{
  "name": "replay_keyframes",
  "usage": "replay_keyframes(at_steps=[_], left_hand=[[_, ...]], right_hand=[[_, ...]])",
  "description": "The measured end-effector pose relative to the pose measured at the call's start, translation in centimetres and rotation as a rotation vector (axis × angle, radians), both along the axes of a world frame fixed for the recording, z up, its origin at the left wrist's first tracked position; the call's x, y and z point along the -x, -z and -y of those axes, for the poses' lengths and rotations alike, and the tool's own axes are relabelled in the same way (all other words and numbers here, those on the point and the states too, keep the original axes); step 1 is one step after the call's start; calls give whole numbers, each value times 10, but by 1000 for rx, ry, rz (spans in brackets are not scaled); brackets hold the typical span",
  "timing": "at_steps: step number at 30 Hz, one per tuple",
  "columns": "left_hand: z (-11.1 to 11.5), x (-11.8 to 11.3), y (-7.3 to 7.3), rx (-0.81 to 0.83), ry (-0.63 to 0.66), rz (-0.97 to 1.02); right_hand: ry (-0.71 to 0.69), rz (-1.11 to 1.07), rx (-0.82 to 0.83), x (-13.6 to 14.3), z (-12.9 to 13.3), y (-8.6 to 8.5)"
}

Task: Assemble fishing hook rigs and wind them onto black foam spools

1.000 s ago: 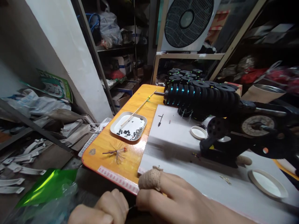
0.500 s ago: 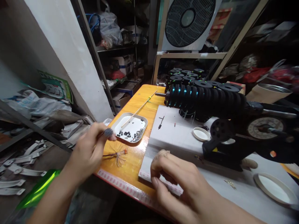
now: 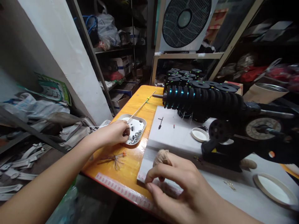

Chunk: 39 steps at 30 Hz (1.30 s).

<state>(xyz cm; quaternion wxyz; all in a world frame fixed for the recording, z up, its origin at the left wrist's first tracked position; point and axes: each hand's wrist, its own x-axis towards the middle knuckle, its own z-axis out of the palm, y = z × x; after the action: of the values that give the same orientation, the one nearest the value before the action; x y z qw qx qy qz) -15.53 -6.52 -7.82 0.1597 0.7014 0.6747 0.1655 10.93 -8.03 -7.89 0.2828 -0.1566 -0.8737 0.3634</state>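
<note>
My left hand (image 3: 116, 132) reaches over the shallow white tray (image 3: 143, 119), fingers curled downward at its near left part. Their tips are hidden, so what they grip cannot be made out. A dark patch shows at the fingers. Small black pieces and shiny metal parts (image 3: 137, 135) lie in the tray beside them. My right hand (image 3: 177, 183) is held over the near edge of the white board (image 3: 149, 149), thumb and forefinger tips brought together. Anything between them is too small to tell. A tan wrap (image 3: 161, 157) covers one of its fingers.
A thin stick (image 3: 140, 108) leans across the tray rim. Fine wires (image 3: 118, 159) fan out on the yellow table (image 3: 133, 155). A machine with a ribbed black roller (image 3: 203, 98) stands right, near a small round lid (image 3: 200, 134). A box fan (image 3: 185, 23) stands behind.
My left hand has moved right and forward from beside the tray to over it, fingers now pointing down. My right hand has shifted slightly left, its thumb and forefinger still together.
</note>
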Motion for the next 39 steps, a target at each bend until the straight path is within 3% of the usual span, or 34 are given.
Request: replay_keyframes(at_steps=[3, 6, 7, 9, 11, 15, 19, 24, 33, 39], left_hand=[[15, -12, -12, -98, -118, 109], [47, -37, -11, -168, -217, 313], [59, -48, -6, -199, -250, 447], [80, -71, 6, -216, -363, 1031], [96, -92, 19, -170, -437, 1463], [112, -122, 32, -81, -543, 1863], [118, -137, 30, -74, -592, 2009], [120, -142, 30, -34, -676, 2050], [120, -144, 25, -22, -645, 2046], [122, -142, 31, -14, -639, 2033]], right_hand=[[33, -28, 27, 0, 0, -4], [64, -100, 42, -1, -1, -7], [75, -129, 43, -1, -1, -7], [83, -160, 54, -1, -1, -8], [67, -156, 80, -1, 1, -8], [-10, -87, 180, -2, 6, -10], [-46, 2, 248, -4, 11, -12], [-57, 52, 279, -6, 14, -16], [-53, 74, 293, -6, 15, -16], [-37, 114, 263, -4, 13, -19]])
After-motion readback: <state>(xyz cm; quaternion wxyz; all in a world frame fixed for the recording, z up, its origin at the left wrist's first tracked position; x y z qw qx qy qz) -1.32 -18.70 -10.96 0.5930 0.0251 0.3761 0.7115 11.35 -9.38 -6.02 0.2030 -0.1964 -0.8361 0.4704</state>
